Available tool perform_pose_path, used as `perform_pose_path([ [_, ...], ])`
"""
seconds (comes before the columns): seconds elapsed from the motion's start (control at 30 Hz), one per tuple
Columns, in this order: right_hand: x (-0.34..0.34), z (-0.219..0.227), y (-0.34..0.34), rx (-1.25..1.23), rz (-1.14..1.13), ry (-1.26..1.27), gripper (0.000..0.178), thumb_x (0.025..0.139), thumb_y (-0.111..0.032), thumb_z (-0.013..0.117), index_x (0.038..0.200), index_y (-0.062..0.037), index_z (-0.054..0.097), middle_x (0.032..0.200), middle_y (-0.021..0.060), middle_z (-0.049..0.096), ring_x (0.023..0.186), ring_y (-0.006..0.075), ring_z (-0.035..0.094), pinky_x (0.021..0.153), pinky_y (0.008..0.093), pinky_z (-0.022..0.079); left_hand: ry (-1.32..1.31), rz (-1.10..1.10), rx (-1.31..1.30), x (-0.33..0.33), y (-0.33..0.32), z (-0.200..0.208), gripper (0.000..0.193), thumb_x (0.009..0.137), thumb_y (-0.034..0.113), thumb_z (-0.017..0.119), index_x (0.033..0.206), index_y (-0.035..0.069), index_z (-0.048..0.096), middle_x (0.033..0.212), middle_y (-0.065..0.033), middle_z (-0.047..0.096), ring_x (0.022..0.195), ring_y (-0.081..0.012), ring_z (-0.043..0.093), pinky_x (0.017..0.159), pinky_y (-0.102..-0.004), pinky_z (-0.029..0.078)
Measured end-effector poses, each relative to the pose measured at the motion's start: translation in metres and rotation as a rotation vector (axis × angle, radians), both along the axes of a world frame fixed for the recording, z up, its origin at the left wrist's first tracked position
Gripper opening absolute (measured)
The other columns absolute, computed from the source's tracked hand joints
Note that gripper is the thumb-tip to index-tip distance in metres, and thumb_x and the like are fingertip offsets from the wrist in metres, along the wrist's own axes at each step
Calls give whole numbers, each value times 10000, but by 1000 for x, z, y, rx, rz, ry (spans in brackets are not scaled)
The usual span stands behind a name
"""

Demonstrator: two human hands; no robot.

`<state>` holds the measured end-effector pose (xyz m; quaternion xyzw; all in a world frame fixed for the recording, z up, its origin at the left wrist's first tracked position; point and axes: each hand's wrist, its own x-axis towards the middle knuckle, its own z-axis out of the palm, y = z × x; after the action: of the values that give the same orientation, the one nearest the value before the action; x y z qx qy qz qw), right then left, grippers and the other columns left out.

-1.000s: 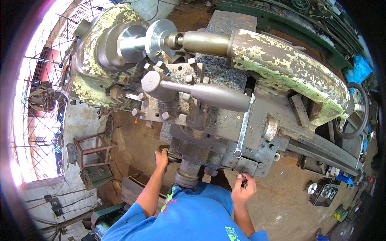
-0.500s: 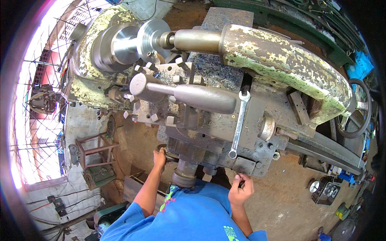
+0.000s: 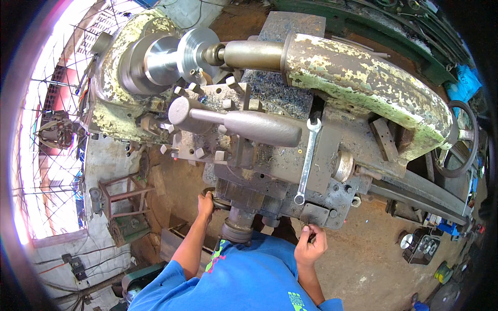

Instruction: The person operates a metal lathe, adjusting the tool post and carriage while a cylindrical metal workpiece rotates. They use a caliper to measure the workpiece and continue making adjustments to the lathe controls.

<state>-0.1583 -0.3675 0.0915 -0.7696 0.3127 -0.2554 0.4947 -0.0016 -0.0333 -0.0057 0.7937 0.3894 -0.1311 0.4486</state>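
I stand at a metal lathe whose worn paint is peeling. My left hand (image 3: 206, 205) is closed on the rim of a dark handwheel (image 3: 222, 204) below the carriage. My right hand (image 3: 311, 245) has its fingers pinched together just below the carriage's front plate (image 3: 315, 213); whatever they hold is hidden. At the upper left, a shiny flanged metal workpiece (image 3: 196, 49) sits between the chuck (image 3: 136, 65) and the tailstock centre (image 3: 213, 54). A cutting tool (image 3: 199, 76) in the tool post (image 3: 211, 97) lies close to the flange. The tool-post lever (image 3: 262, 128) extends rightward.
A combination wrench (image 3: 308, 160) lies on the carriage, with metal chips (image 3: 282, 98) around it. The painted tailstock (image 3: 363, 78) and its handwheel (image 3: 464, 137) fill the right. A rusty metal stand (image 3: 124, 197) is at the left, and a crate of parts (image 3: 421, 249) stands on the floor.
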Motion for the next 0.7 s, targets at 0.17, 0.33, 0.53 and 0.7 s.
perform_pose_path([
  [0.17, -1, -4, 2, -35, -23, 9, 96, 851, -27, 653, 898, 50, 619, 739, 111, 616, 628, 165, 554, 581, 301, 455, -20, 6, -6, -2, 7, -7, 347, 953, 287, 522, 1051, -26, 409, 719, -147, 579, 471, -236, 588, 386, -348, 469],
  [0.33, 2, -4, 6, -75, -100, -1, 101, 829, -41, 669, 878, 40, 634, 735, 129, 623, 627, 222, 575, 576, 334, 449, -40, 4, -15, -2, 11, -13, 374, 958, 299, 522, 1082, -34, 407, 807, -171, 594, 546, -235, 611, 416, -352, 499],
  [0.53, 0, -1, 12, -41, -163, 35, 93, 854, -49, 660, 865, 38, 630, 699, 87, 628, 602, 147, 557, 569, 299, 448, -43, -34, -53, -4, 16, -18, 415, 960, 323, 534, 1108, -39, 395, 807, -170, 592, 538, -240, 599, 435, -363, 503],
  [0.7, 1, -6, 14, -90, -186, 41, 97, 855, -63, 667, 865, 27, 630, 700, 78, 618, 604, 140, 544, 572, 296, 448, -67, -10, -126, -3, 17, -17, 466, 951, 329, 557, 1135, -44, 347, 716, -128, 569, 501, -217, 559, 415, -360, 478],
])
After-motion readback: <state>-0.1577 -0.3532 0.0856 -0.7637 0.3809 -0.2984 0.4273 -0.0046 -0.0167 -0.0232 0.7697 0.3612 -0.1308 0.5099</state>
